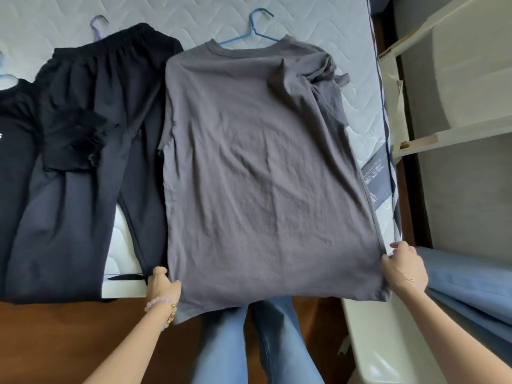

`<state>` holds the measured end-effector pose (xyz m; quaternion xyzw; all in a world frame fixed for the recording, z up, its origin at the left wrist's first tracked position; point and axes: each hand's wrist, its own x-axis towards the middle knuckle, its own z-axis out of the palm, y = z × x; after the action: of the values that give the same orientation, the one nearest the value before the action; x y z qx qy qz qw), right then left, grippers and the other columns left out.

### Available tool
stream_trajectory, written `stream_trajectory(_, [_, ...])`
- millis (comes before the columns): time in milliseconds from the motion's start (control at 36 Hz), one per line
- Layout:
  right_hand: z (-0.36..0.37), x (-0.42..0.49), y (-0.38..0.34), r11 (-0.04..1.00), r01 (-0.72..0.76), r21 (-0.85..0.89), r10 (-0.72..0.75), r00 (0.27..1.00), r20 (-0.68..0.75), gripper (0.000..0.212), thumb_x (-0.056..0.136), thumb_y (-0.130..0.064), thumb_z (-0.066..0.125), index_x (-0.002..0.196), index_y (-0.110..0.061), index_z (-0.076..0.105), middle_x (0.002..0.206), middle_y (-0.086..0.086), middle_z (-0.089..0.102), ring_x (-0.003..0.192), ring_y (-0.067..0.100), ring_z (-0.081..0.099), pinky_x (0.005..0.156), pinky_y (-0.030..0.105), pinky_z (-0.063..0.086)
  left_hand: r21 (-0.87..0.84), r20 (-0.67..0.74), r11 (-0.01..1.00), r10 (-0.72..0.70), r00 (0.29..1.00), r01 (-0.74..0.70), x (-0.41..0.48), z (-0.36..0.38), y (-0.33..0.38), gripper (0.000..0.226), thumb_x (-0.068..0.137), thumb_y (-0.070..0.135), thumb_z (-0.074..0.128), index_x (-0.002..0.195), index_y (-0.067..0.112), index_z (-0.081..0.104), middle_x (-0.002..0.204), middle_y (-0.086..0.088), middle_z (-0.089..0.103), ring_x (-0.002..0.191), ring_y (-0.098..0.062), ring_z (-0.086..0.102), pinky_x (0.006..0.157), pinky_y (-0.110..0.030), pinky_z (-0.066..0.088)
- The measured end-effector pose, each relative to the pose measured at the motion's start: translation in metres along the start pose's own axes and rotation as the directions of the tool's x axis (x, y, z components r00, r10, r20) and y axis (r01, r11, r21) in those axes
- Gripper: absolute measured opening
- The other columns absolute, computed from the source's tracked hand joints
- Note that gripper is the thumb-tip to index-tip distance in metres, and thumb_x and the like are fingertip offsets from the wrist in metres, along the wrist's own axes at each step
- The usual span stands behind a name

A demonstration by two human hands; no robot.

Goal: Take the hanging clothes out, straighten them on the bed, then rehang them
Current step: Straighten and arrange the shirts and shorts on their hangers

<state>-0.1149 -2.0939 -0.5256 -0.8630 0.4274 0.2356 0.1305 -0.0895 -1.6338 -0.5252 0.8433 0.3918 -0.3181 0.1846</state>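
Two hands clamp the grey T-shirt [266, 173] hem: left hand [162, 285], right hand [403, 268]. Mattress label [374, 176] writing is unreadable.

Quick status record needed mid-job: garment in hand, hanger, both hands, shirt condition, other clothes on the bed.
garment: grey T-shirt, spread on the mattress, hem over the edge
hanger: blue hanger, still in the neck
left hand: gripping the hem's left corner
right hand: gripping the hem's right corner
condition: right sleeve bunched, body creased
neighbours: black trousers on a purple hanger; black top at far left
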Motion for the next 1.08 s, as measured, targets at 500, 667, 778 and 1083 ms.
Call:
stream_trajectory(500, [-0.068,0.119,-0.202,0.891,0.249,0.38,-0.266,0.964,-0.01,0.037,0.086,-0.019,0.054,0.123,-0.012,0.055,0.12,0.008,0.063,0.107,0.027,0.06,0.091,0.036,0.045,-0.567,0.1,0.824,0.091,0.991,-0.018,0.123,-0.081,0.172,0.05,0.091,0.018,0.067,0.136,0.004,0.05,0.132,-0.018,0.06,0.119,-0.036,0.059,0.104,-0.046,0.047])
stream_trajectory(667, [-0.086,0.164,-0.259,0.871,0.293,0.393,-0.28,0.956,-0.093,0.041,0.087,-0.022,0.055,0.127,-0.012,0.052,0.127,0.011,0.058,0.113,0.03,0.056,0.098,0.04,0.044,-0.682,-0.002,0.73,0.059,0.998,-0.044,0.16,-0.108,0.208,0.054,0.088,0.016,0.07,0.136,0.007,0.048,0.126,-0.014,0.06,0.117,-0.03,0.058,0.109,-0.048,0.044])
stream_trajectory(778, [-0.096,0.181,-0.289,0.859,0.27,0.436,-0.269,0.961,-0.065,0.043,0.087,-0.019,0.056,0.129,-0.009,0.05,0.128,0.01,0.058,0.115,0.029,0.056,0.099,0.036,0.041,-0.672,-0.015,0.738,0.077,0.997,-0.067,0.176,-0.12,0.229,0.055,0.09,0.016,0.069,0.138,0.005,0.046,0.129,-0.02,0.059,0.106,-0.028,0.057,0.109,-0.047,0.044])
stream_trajectory(1083, [-0.088,0.225,-0.33,0.707,0.093,0.701,-0.127,0.992,-0.004,0.035,0.09,-0.032,0.053,0.105,-0.003,0.067,0.092,0.008,0.06,0.086,0.019,0.051,0.073,0.025,0.036,-0.713,0.187,0.696,0.075,0.979,0.083,0.197,-0.125,0.27,0.048,0.104,0.03,0.043,0.145,0.004,0.042,0.149,-0.016,0.044,0.132,-0.032,0.047,0.11,-0.047,0.037])
